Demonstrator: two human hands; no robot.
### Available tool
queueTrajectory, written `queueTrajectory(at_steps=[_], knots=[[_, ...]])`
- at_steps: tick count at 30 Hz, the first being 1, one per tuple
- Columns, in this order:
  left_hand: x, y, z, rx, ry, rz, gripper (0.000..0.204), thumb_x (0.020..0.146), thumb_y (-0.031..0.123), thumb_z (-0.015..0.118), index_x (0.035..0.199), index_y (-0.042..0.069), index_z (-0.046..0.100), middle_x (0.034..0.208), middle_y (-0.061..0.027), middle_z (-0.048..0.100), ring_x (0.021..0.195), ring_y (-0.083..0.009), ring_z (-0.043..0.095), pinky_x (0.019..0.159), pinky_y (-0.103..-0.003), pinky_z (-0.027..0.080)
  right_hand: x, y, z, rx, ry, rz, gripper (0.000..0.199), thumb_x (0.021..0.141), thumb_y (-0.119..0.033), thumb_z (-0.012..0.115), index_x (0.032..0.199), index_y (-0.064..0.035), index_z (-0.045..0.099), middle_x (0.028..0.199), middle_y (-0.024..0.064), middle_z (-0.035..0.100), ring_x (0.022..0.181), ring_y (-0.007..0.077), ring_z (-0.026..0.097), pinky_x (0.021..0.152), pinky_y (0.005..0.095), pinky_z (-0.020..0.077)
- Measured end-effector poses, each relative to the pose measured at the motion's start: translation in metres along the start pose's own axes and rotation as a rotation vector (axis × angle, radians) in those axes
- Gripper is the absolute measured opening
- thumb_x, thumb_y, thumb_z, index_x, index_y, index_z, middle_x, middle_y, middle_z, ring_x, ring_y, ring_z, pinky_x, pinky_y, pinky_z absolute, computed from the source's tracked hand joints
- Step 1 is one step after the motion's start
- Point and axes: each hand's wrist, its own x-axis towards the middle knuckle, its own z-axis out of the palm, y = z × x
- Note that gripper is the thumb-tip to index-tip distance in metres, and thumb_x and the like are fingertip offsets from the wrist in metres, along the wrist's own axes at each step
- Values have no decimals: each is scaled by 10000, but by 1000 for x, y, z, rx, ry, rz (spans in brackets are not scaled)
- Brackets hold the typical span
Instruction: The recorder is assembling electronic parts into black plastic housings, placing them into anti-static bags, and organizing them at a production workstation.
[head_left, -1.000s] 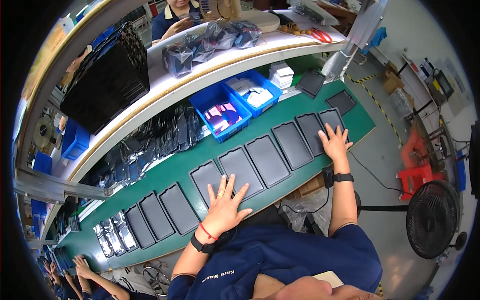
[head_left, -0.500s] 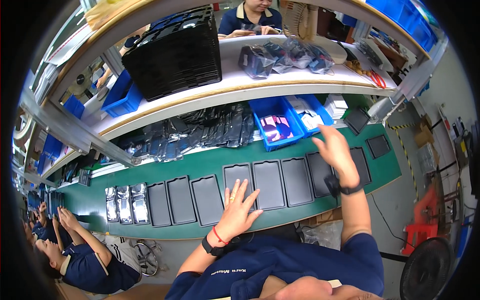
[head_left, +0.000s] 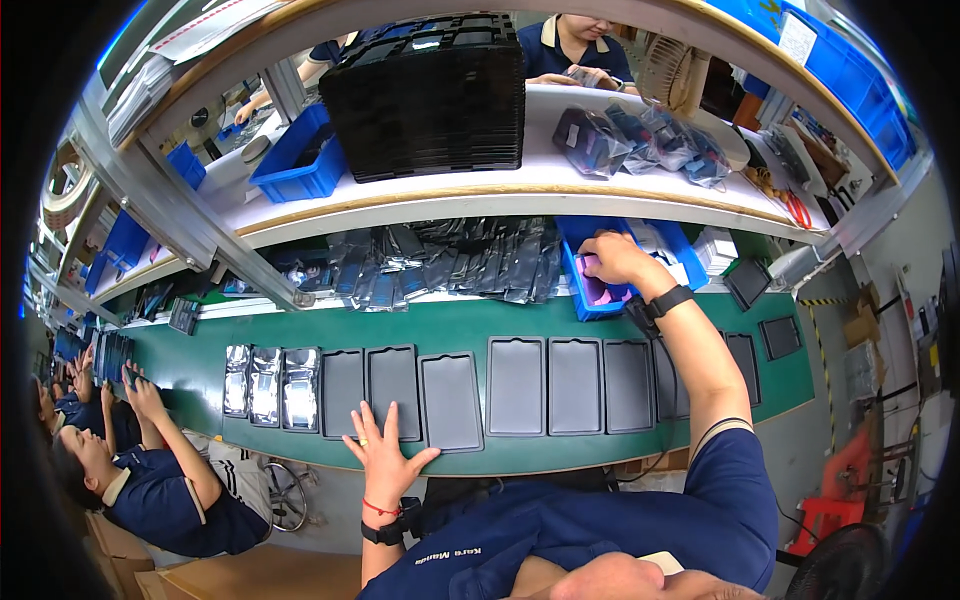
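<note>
My right hand (head_left: 618, 258) reaches into the near blue bin (head_left: 598, 312). Its fingers are curled down onto the flat pink-and-purple pieces (head_left: 598, 288) inside and seem to pinch one; the fingertips are partly hidden. Spread fingers mark my left hand (head_left: 386, 455), empty, at the table's front edge, its fingertips over the lower end of a shallow black tray (head_left: 393, 385). A tilted black tray (head_left: 451, 400) lies just right of that hand. More black trays, such as this one (head_left: 575, 385), continue the row rightward. Three trays with shiny silver packets (head_left: 265, 388) lie at the row's left end.
Dark plastic pouches (head_left: 450, 265) are heaped under the shelf (head_left: 430, 210). Above stand a tall stack of black trays (head_left: 425, 110) and bagged parts (head_left: 640, 140). A second blue bin (head_left: 690, 262) adjoins the first. Co-workers sit at the left and across the shelf.
My right hand has moved left and down into the blue bin with the pink-and-purple pieces. My left hand has shifted left along the row of trays. The view has shifted too.
</note>
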Motion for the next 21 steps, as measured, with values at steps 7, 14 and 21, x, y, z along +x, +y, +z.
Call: queueTrajectory(at_steps=[7, 14, 21], knots=[[3, 3, 7, 37, 14, 73, 836, 666, 539, 697, 1332, 127, 406, 1451, -270, 97, 1339, -462, 60, 999, -662, 38, -7, 5, -1, 35, 180, -157, 296, 709, -197, 688, 972, -75, 632, 974, 125, 604, 981, 310, 544, 853, 415, 400], [6, 8, 9, -30, 80, 86, 808, 682, 507, 698, 1317, 96, 416, 1451, -265, 113, 1342, -455, 48, 1011, -643, 31, -11, 19, -2, 523, 99, -172, 213, 677, -92, 714, 828, -17, 584, 783, 110, 628, 734, 217, 608, 653, 338, 469], [12, 38, -17, -835, 350, 222, 151, 853, 60, 557, 979, -6, 607, 1057, -141, 579, 978, -224, 560, 849, -345, 455, -29, 39, 8, 1545, 384, 40, 108, 849, -66, 580, 934, 0, 564, 802, 42, 624, 701, 123, 594, 679, 274, 495]])
